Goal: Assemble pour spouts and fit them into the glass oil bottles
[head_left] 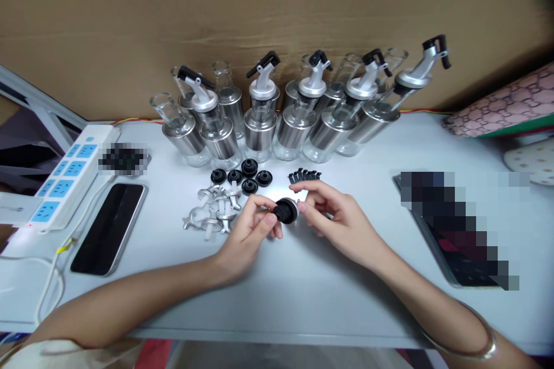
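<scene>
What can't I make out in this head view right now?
In the head view:
Silver pourer cap: far side, behind the black ribbed stopper.
Rear glass bottles: lower bodies, behind the front bottles.
Small black levers: count, too small.
Pink patterned roll: one end, cut by right edge.
Right phone: screen, pixelated over.

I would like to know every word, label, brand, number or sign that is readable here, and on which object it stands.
None can be read.
Power strip: any marking is too small to read.
Device on the right: screen partly pixelated, unreadable.
Phone on the left: dark screen, no readable text.
Bottles: no readable label.
</scene>
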A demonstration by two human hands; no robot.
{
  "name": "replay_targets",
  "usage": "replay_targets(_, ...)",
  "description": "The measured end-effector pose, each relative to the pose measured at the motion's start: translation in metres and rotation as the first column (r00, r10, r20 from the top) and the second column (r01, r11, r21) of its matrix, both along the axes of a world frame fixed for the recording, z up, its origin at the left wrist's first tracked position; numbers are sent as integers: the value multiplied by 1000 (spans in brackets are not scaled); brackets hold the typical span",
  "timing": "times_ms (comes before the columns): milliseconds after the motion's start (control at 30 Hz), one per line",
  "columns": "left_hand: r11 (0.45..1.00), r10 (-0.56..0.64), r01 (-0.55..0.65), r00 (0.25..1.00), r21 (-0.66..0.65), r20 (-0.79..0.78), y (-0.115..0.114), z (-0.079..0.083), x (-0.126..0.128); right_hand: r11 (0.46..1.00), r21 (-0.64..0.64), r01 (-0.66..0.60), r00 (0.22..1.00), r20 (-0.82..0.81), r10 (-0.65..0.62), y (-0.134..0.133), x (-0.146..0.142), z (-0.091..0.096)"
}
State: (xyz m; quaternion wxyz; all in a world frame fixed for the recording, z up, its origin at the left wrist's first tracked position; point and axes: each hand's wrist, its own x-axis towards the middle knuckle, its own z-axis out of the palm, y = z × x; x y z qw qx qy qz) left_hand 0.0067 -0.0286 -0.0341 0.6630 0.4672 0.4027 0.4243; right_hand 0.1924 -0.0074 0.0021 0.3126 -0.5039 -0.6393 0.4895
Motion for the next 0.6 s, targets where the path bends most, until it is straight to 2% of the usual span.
replay_targets(167,998,-4,2,999,57,41,1,0,0,994,53,-92,996,-15,93,-5,-2,0)
replay_targets(267,998,-20,17,998,59,51,0,1,0,991,95,-95,995,-2,96,-5,-4,-1)
replay_targets(400,997,-52,50,998,61,26,-1,2,0,995,63,-71,997,-26,73,-4,-4,-3)
replay_targets(600,999,-16,13,998,44,64,0,2,1,994,-38,-106,986,-131,100,-5,-5,-1)
